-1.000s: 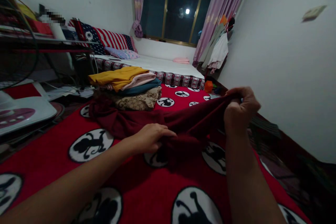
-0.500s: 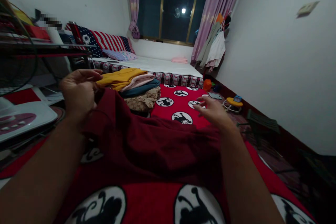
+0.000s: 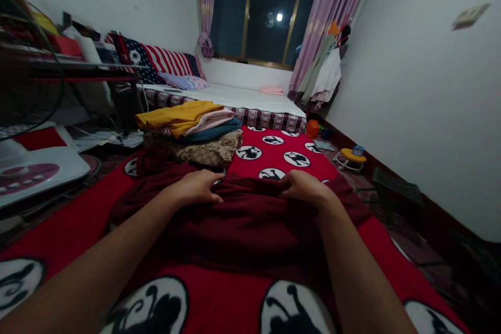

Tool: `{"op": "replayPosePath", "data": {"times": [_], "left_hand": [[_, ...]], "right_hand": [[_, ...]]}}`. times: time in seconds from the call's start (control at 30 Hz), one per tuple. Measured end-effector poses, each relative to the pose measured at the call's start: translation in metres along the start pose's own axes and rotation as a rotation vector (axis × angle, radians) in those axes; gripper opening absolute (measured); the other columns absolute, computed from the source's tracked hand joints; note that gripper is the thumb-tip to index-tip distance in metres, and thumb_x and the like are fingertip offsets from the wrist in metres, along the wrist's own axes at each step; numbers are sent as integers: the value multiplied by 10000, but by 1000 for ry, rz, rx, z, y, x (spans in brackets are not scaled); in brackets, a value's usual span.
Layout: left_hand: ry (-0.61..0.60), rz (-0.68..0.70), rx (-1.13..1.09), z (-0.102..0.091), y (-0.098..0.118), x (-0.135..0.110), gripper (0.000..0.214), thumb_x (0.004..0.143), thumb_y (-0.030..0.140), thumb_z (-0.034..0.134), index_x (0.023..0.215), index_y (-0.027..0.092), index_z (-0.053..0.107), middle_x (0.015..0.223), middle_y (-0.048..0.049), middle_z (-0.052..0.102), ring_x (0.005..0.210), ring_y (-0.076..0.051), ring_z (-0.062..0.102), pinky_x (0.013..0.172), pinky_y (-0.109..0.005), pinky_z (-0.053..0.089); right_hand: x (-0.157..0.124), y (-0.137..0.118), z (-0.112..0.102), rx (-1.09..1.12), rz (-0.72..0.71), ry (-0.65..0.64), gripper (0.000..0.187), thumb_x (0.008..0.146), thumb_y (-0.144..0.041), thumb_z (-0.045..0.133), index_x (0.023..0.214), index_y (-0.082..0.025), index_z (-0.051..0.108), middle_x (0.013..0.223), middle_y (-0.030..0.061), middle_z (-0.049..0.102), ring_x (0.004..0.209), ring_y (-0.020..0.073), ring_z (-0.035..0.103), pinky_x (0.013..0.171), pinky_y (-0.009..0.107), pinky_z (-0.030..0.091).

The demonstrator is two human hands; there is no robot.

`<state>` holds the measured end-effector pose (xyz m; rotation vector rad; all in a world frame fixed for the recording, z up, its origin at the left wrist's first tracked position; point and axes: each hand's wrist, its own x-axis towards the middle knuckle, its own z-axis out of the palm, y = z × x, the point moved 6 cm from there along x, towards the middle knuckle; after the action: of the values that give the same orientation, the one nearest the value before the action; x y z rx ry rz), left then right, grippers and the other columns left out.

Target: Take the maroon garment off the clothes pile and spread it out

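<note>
A dark red garment [image 3: 250, 219] lies spread on the red blanket [image 3: 219, 297] with black-and-white round figures. My left hand [image 3: 198, 187] rests on the garment's far left part with its fingers lying flat. My right hand [image 3: 303, 188] sits on the garment's far edge, its fingers bent down over a fold of the cloth. Just beyond my left hand stands a stack of folded clothes [image 3: 195, 125]: yellow on top, then pink, teal and a brown patterned piece.
A low mattress [image 3: 242, 96] with pillows lies under the window. A white appliance [image 3: 35, 167] and a cluttered shelf are at the left. Hanging clothes [image 3: 324, 73], an orange object [image 3: 312, 128], a small yellow stool [image 3: 352, 155] and a dark folding chair [image 3: 395, 182] line the right wall.
Both hands held the garment up and swung it over. Now it lies flat in front of me, and both hands have come down onto its far edge.
</note>
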<state>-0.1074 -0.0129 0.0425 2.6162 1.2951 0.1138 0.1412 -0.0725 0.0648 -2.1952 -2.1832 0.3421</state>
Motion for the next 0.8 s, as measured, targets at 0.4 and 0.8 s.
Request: {"op": "replayPosePath", "data": {"times": [0.4, 0.8], "left_hand": [[-530, 262, -722, -58, 73, -25, 292, 694, 365, 736, 930, 195, 713, 863, 5, 721, 762, -204, 656, 671, -277, 541], [569, 250, -174, -67, 15, 66, 504, 824, 409, 580, 1257, 152, 577, 1273, -119, 562, 1228, -268, 493, 1088, -416, 360]], "right_hand": [[-54, -11, -76, 463, -249, -81, 199, 725, -185, 651, 906, -159, 729, 748, 18, 699, 633, 151, 621, 567, 240, 473], [7, 27, -1, 318, -126, 513, 573, 841, -396, 630, 1340, -144, 502, 1449, 174, 456, 1372, 261, 381, 1141, 438, 284]]}}
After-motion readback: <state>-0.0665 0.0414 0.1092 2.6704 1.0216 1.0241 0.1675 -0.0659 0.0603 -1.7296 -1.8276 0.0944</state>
